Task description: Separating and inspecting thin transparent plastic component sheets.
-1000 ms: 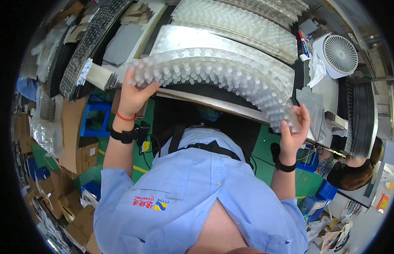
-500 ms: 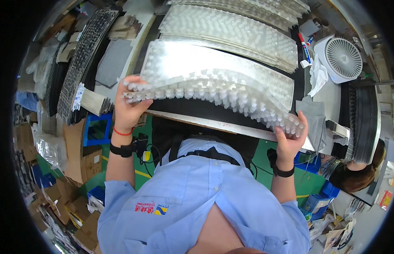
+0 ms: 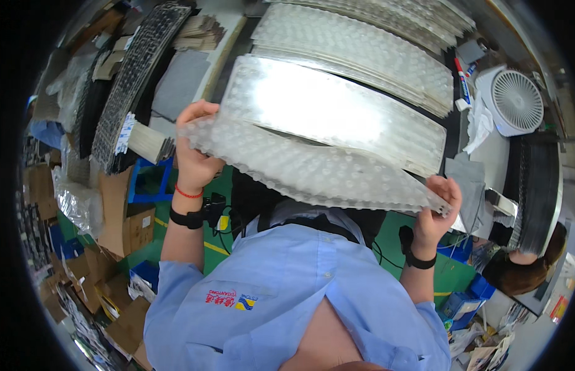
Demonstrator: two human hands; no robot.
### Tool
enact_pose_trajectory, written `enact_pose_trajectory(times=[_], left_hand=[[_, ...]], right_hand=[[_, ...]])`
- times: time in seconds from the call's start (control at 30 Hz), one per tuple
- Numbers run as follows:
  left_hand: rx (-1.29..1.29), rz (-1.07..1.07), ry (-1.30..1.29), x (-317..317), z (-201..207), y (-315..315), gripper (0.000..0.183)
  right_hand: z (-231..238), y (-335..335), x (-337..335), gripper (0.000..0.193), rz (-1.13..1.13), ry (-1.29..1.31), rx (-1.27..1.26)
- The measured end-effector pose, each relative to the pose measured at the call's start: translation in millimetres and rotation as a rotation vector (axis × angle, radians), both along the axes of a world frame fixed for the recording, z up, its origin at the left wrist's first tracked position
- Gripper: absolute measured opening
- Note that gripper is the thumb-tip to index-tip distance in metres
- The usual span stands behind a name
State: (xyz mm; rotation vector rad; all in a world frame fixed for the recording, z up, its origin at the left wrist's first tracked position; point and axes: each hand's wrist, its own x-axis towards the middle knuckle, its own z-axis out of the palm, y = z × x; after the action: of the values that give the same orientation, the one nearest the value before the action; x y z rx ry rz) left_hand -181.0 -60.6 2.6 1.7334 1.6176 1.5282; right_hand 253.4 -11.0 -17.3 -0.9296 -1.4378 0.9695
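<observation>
Between my two hands hangs a long, translucent white sheet with rows of rounded bumps (image 3: 312, 170). Its left end is pinched by my left hand (image 3: 198, 148), thumb below and fingers behind. My right hand (image 3: 440, 207) grips the right end, with the thumb on the near side. The sheet sags toward me in the middle, over the table's near edge; whether it is a single layer I cannot tell. Just beyond it lies a shiny, pale sheet (image 3: 337, 105) on the table. Farther back is a stack of similar bumpy sheets (image 3: 355, 55).
At the right stand a small white fan (image 3: 516, 102), a red marker (image 3: 461, 77) and a grey cloth (image 3: 463, 179). Black panels (image 3: 537, 185) are stacked beyond, near another person (image 3: 516, 269). Dark keyboard-like strips (image 3: 136, 80) and a cardboard box (image 3: 136, 229) are at the left.
The held sheet has tilted and come down toward me, so its broad bumpy face shows instead of its edge. Its middle now sags rather than arching up. Both hands keep their hold.
</observation>
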Motion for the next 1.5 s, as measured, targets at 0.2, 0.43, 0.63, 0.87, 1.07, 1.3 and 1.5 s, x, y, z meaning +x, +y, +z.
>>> enact_pose_trajectory(times=[0.2, 0.43, 0.63, 0.87, 1.07, 1.3, 1.5], left_hand=[[-0.032, -0.113, -0.216, -4, -4, -4, 0.073], [-0.084, -0.053, -0.337, -6, -11, -13, 0.063], [-0.052, -0.113, -0.364, -6, -15, -15, 0.055], [0.046, -0.185, -0.507, 14, -1, -11, 0.055], [-0.093, -0.221, -0.296, -22, -24, -23, 0.060], [-0.454, -0.095, -0.533, 3, 24, -29, 0.071], [-0.630, -0.044, -0.434, 11, 30, -24, 0.081]], right_hand=[[2, 1, 0, 0.067, -0.032, 0.038, -0.023], [2, -9, 5, 0.071, -0.047, 0.029, 0.009], [-3, -16, 1, 0.063, -0.110, -0.022, -0.005], [-1, -14, -3, 0.071, -0.025, 0.058, 0.058], [6, -19, -4, 0.067, -0.208, -0.106, -0.195], [62, -24, -7, 0.064, -0.079, -0.145, -0.387], [45, -12, -5, 0.080, 0.022, -0.213, -0.548]])
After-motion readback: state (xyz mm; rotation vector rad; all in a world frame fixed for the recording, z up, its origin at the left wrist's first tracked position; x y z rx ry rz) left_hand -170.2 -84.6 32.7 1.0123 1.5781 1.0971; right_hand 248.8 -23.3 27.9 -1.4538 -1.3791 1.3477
